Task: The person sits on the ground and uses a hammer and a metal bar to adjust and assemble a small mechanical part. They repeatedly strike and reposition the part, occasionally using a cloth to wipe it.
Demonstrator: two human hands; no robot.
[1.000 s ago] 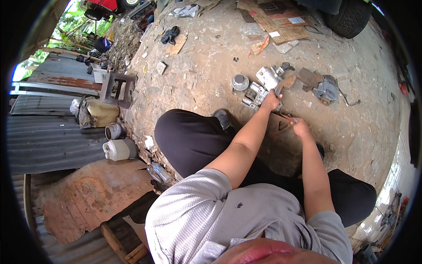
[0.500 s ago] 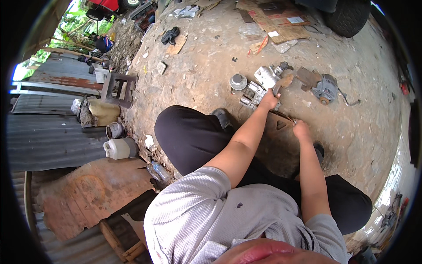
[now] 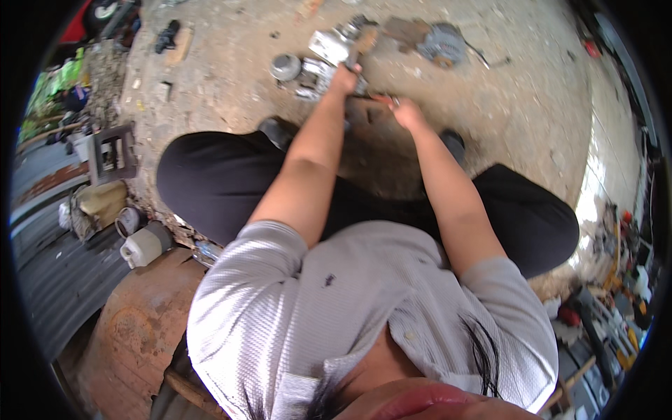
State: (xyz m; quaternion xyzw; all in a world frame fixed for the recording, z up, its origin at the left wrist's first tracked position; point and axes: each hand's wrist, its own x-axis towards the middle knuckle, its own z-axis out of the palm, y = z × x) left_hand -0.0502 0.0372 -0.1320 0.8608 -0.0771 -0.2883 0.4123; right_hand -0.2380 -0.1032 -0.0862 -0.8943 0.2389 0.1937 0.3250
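My left hand (image 3: pixel 344 78) is closed around a long rusty brown metal piece (image 3: pixel 364 45), whose broad end points away from me. It sits at the near side of silvery metal machine parts (image 3: pixel 329 47) on the ground. A round metal part (image 3: pixel 285 67) stands just left of them. My right hand (image 3: pixel 407 114) is closed on a thin tool with a reddish part (image 3: pixel 382 99), its exact kind blurred. The tool reaches left toward the edge of a brown metal plate (image 3: pixel 360 115) that has a triangular hole and lies between my feet.
A grey finned motor-like part (image 3: pixel 442 45) with a cable lies far right of my hands. Along the left are a white jug (image 3: pixel 145 245), a dark metal frame (image 3: pixel 113 155) and rusty sheet metal (image 3: pixel 133 329). Mixed tools (image 3: pixel 609 315) crowd the lower right.
The whole view has shifted, so hands and parts now appear higher and further left. Both hands keep their grips, and the ground parts stay in about the same arrangement.
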